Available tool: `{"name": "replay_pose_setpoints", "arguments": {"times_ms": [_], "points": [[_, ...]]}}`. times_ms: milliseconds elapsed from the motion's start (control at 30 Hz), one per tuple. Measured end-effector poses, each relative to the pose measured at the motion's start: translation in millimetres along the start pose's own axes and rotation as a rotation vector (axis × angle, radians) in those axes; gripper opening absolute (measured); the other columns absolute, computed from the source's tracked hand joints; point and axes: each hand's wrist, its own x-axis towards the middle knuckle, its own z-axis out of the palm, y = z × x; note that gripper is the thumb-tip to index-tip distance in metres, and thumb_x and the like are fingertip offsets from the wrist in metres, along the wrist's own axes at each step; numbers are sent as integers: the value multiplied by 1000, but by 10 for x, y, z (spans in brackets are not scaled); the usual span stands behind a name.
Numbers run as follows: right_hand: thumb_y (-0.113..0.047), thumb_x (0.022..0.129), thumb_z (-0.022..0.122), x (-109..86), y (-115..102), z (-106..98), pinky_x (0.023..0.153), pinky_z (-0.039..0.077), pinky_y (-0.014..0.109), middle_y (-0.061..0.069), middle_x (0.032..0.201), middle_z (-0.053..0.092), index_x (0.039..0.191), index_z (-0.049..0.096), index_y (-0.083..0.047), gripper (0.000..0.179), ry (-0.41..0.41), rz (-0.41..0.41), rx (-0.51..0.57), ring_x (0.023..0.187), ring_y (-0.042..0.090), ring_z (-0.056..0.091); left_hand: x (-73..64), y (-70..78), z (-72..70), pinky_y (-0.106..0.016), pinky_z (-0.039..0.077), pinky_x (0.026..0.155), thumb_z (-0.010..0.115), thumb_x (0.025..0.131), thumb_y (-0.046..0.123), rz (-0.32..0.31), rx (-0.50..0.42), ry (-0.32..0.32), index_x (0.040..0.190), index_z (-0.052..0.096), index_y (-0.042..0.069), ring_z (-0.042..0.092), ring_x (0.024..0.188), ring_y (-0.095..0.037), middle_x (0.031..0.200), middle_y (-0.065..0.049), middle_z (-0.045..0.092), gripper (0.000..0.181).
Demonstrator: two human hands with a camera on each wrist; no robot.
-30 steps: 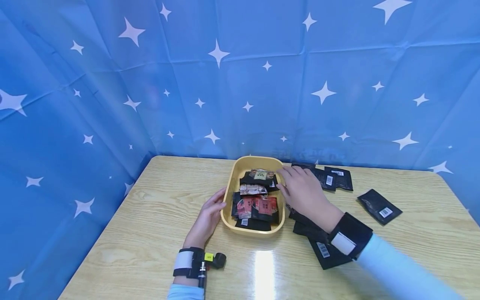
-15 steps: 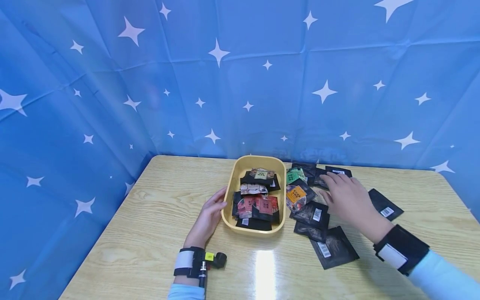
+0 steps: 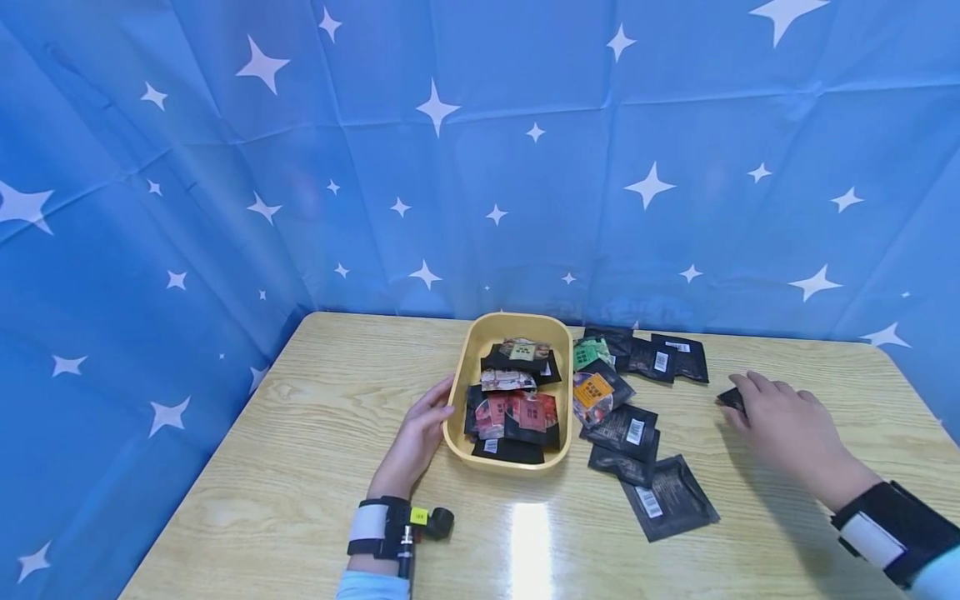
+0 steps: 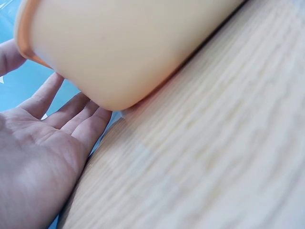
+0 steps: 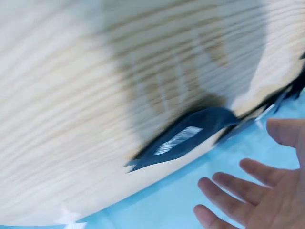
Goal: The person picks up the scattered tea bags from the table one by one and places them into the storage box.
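Note:
A yellow plastic bin [image 3: 452, 433] stands mid-table with several black printed packets inside, among them one with a red label [image 3: 531, 417]. My left hand [image 3: 414, 437] rests against its left side; in the left wrist view the fairly straight fingers [image 4: 40, 98] touch the bin's outer wall [image 4: 109, 47]. Over at the right, my right hand [image 3: 787, 429] hovers over a black packet [image 3: 731, 400], mostly hidden in the head view. The right wrist view has this packet [image 5: 183, 138], barcode showing, just beyond the spread fingers [image 5: 228, 200], which hold nothing.
Right of the bin lie several more packets: a green-labelled one [image 3: 592, 353], an orange-labelled one [image 3: 597, 390], and black ones barcode up, such as the nearest [image 3: 671, 500]. A blue star-patterned curtain [image 3: 480, 167] hangs behind the wooden table [image 3: 300, 467].
My right hand has moved right from the bin's edge, past the pile, to the lone packet at the right, uncovering the labelled packets. My left hand and the bin have stayed put.

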Motion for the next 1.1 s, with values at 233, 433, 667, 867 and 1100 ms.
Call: {"name": "replay_pose_setpoints", "arguments": {"times_ms": [233, 433, 667, 867, 1100], "points": [[-38, 85, 59, -111, 243, 56, 75, 48, 68, 42, 119, 55, 128, 48, 11, 66, -96, 21, -22, 98, 55, 54, 11, -17, -10, -46, 17, 119, 44, 88, 7, 4, 1, -6, 146, 28, 0, 29, 138, -29, 155, -23, 26, 60], [-55, 82, 56, -145, 377, 128, 80, 45, 72, 44, 122, 51, 125, 50, 14, 81, -203, 38, 7, 103, 58, 49, 4, -18, -19, -23, 33, 111, 42, 89, 6, 13, 5, -19, 146, 27, -1, 28, 138, -28, 155, -23, 25, 59], [-62, 82, 51, -152, 447, 186, 81, 46, 70, 46, 123, 49, 126, 47, 17, 90, -269, 59, 52, 105, 59, 47, -4, -16, -16, -10, 40, 98, 40, 89, 4, 30, -27, -43, 146, 24, -4, 26, 138, -30, 155, -25, 23, 60], [-48, 82, 60, -151, 408, 148, 69, 53, 59, 43, 111, 60, 119, 54, 16, 75, -243, 36, 56, 89, 50, 59, 2, -21, -20, -12, 40, 99, 40, 88, 3, 36, -20, -53, 146, 24, -6, 26, 138, -31, 154, -26, 23, 60], [-17, 84, 58, -145, 326, 64, 37, 29, 27, 22, 72, 67, 114, 57, 16, 45, -179, 12, 72, 48, 15, 43, 3, -22, -20, -10, 41, 98, 40, 88, 3, 32, -26, -49, 146, 24, -5, 26, 138, -31, 154, -26, 23, 61]]}}
